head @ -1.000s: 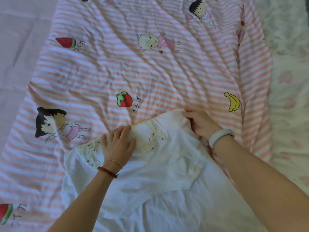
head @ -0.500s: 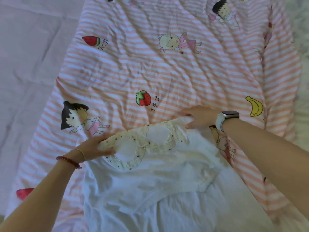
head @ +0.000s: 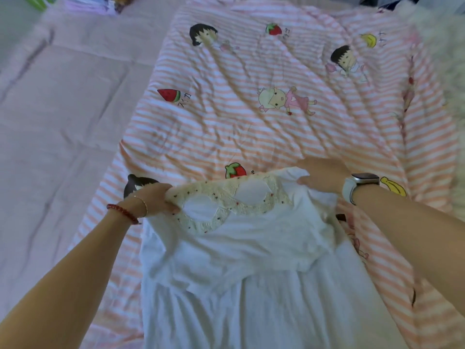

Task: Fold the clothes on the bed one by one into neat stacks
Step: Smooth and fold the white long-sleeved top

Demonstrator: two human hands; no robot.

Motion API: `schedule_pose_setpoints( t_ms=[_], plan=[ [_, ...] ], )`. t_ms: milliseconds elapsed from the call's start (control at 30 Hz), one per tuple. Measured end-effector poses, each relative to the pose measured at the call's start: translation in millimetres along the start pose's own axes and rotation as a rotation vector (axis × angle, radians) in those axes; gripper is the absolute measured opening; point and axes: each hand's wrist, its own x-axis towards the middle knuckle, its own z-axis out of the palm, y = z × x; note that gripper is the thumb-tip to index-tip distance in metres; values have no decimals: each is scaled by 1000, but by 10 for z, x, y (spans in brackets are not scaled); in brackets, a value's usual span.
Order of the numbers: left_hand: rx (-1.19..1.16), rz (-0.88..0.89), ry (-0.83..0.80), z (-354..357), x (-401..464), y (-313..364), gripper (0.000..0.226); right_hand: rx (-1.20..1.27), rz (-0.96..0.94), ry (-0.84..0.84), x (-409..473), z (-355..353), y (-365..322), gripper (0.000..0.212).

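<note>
White garment [head: 251, 260] w/ lace collar spread lower centre on striped quilt [head: 251, 127], not yet folded. Left hand [head: 153, 200] pinches collar end at left; right hand [head: 324, 176] grips opposite corner, fingers curled. Stack top left, blurred, maybe done.

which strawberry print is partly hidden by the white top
The strawberry just beyond the white top, its lower edge covered by the lace edge; the other strawberry lies far up, fully visible.

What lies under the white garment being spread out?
The white garment lies on the striped cartoon sheet, which shows all around it. Some printed figures are partly covered at its edges; anything else beneath is hidden.
</note>
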Motion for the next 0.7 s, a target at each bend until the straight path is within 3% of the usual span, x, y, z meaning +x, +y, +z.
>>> schedule_pose_setpoints(
  t_ms=[167,300,400,500,700],
  plan=[
    [55,-49,585,-446,-21,143,37,-52,35,516,-29,-295,35,32],
    [94,127,843,-263,-411,211,40,-7,-24,605,-364,-109,28,29],
    [126,278,920,227,-763,147,42,19,-93,618,-780,299,9,24],
    [146,367,931,844,-1059,113,29,37,-97,641,-1199,813,-46,20],
    [107,229,726,1848,-1464,117,50,78,1,484,-1728,1727,-233,22]
  ],
)
